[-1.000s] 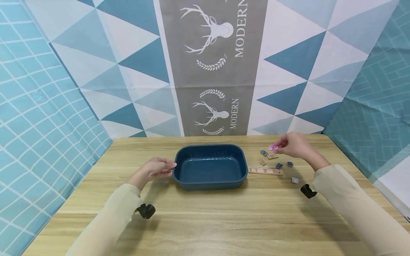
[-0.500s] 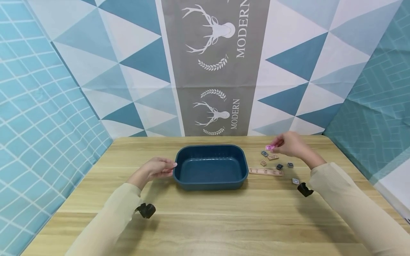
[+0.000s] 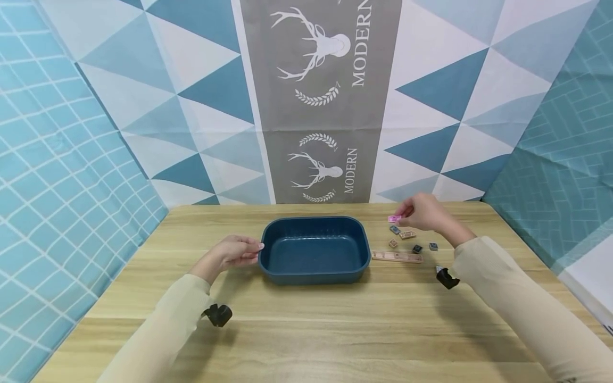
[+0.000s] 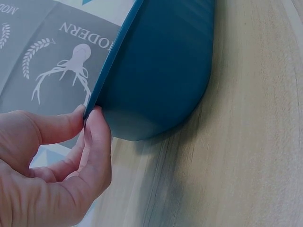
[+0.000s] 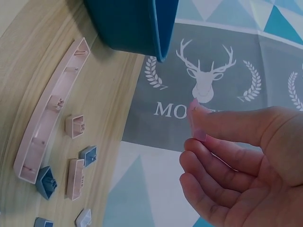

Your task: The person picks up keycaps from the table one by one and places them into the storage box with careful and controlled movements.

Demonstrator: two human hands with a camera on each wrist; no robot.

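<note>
In the head view my left hand [image 3: 234,250] is at the left end of a dark blue basin [image 3: 313,277]. The left wrist view shows thumb and fingers pinching the basin rim [image 4: 106,64]. My right hand [image 3: 421,213] holds a small pink keycap [image 3: 394,218] above the table, right of the basin. Close up in the right wrist view, the pink keycap [image 5: 199,135] sits between thumb and forefinger, partly covered by the thumb. Below that hand lie a long pale spacebar [image 3: 397,256], a wider tan keycap [image 3: 407,234] and several small keycaps, hollow side up.
A dark keycap [image 3: 395,230] and a small tan one [image 3: 393,243] lie nearest the basin's right side. A whitish keycap [image 3: 439,269] is partly hidden by the black wrist camera [image 3: 447,278]. A patterned cloth backdrop [image 3: 316,106] rises behind the wooden table [image 3: 306,330].
My right hand has moved left, toward the basin, carrying the pink keycap. My left hand and the basin have stayed in place.
</note>
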